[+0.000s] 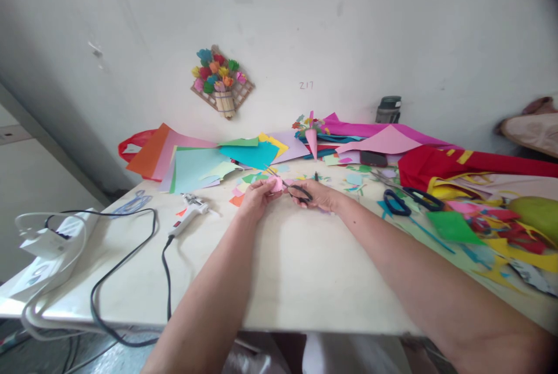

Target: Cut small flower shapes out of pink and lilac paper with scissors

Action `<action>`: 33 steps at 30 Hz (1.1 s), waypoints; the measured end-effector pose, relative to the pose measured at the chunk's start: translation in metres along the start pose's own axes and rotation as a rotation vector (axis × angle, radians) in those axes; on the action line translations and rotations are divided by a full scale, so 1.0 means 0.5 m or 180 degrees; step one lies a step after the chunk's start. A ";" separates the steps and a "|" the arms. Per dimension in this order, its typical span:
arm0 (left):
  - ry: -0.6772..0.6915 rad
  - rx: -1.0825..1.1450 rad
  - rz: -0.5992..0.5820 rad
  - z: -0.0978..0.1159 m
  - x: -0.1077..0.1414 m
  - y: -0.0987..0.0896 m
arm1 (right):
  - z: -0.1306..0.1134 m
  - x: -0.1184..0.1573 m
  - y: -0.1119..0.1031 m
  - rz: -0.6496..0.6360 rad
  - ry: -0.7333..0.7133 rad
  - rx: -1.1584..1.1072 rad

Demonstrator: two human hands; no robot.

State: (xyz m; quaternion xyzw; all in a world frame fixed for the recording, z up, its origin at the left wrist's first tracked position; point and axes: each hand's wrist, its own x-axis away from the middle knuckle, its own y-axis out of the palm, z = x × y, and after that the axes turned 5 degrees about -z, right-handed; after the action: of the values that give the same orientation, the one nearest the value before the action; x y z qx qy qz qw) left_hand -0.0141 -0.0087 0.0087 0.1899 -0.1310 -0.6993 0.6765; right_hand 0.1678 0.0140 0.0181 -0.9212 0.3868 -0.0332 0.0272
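Note:
Over the middle of the table, my left hand (258, 195) pinches a small piece of pink paper (277, 184). My right hand (317, 194) is wrapped round the black handles of a pair of scissors (300, 190), whose blades point up and left and cross the pink paper. Behind both hands lie many small paper scraps (250, 179) in green, yellow, orange and pink. The exact spot where the blades meet the paper is too small to make out.
To the left are a hot glue gun (188, 215) with a black cord and a white power strip (56, 252). Coloured paper sheets (203, 165) line the back. At right lie larger scissors (412, 200) and paper scraps (514, 229); a dark bottle (388, 110) stands behind.

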 end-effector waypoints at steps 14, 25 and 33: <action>0.0033 -0.0016 -0.0073 0.001 0.003 0.002 | -0.011 0.007 0.008 0.0027 -0.0041 0.0003; 0.0018 0.0022 -0.0023 -0.002 0.000 0.000 | -0.012 0.004 0.014 0.0163 0.0011 -0.0056; 0.0054 0.0059 0.0100 -0.002 -0.004 0.000 | -0.009 0.002 0.011 0.0126 0.0004 -0.0086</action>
State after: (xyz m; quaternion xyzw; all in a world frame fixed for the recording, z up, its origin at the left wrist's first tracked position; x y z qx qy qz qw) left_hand -0.0136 -0.0067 0.0080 0.2001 -0.1347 -0.6857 0.6867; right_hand 0.1643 0.0094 0.0225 -0.9136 0.4053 -0.0281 0.0151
